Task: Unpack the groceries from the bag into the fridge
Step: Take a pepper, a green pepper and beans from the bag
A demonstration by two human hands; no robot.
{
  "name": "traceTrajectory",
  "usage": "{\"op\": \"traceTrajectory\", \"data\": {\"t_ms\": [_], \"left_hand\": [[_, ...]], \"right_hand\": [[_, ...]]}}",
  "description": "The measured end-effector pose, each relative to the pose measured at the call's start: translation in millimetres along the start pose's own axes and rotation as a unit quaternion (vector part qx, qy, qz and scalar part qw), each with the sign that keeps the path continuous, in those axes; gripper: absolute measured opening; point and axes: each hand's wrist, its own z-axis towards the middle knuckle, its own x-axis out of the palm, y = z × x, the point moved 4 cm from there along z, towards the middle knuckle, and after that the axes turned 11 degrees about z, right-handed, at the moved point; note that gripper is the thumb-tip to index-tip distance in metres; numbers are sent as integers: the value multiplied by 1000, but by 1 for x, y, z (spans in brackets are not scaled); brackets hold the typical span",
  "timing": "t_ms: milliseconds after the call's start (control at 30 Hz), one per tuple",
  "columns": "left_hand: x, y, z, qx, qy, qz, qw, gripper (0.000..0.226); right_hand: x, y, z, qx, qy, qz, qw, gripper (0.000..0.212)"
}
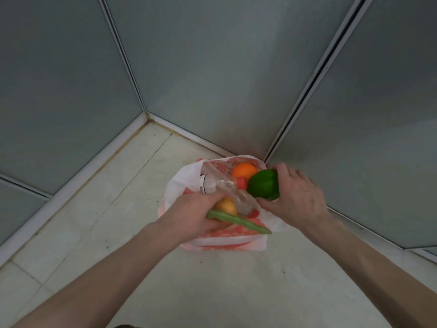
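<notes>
Bag (pixel 222 241) stands on the tiled floor (pixel 212 280), tucked close to the corner where the grey panelled walls (pixel 212 79) meet, mouth open upward. I read that placement as convenience: the walls keep the soft plastic from slumping.

Left hand (pixel 191 214) is at the near-left rim of the bag, fingers (pixel 210 197) curled around a long ridged green vegetable (pixel 238 221), possibly a gourd or cucumber, which lies across the near rim. I cannot tell whether the same hand also grips the yellow fruit (pixel 227 205) just under it, or only rests on it.

Right hand (pixel 295 195) is at the far-right rim, fingers wrapped round a green bell pepper (pixel 263 184), which sits at the mouth of the bag, seemingly partway lifted clear.

Left in the bag: an orange (pixel 244 169) at the far side, a clear plastic bottle (pixel 222 185) lying slantwise with its red cap (pixel 241 183) touching the pepper, and something red (pixel 254 213) near the right thumb, too hidden to name.

No fridge in view. My judgement: unpacking is early, both hands taking one item each so a single trip carries two. The bottle may roll once the pepper leaves.
</notes>
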Motion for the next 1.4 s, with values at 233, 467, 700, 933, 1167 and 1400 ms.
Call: {"op": "traceTrajectory", "data": {"t_ms": [233,467,700,933,1167,1400], "left_hand": [[-32,6,-7,-56,-95,-213,971,59],[-78,-6,-25,-131,-235,-382,884,24],[-191,-55,-64,-166,-288,-444,832,32],[-368,-120,-140,-212,-332,-479,784,50],[-565,-189,-244,-249,-317,-559,724,28],[-714,-259,-339,-252,-318,-633,659,66]], "right_hand": [[-24,13,1,-19,-70,36,997,83],[-73,40,-7,-58,-101,144,983,83],[-186,80,-33,-28,-75,227,971,79],[-369,152,-76,-29,-66,247,966,75],[-582,247,-124,-36,-60,321,945,81],[-745,321,-188,-52,-68,398,913,76]]}}
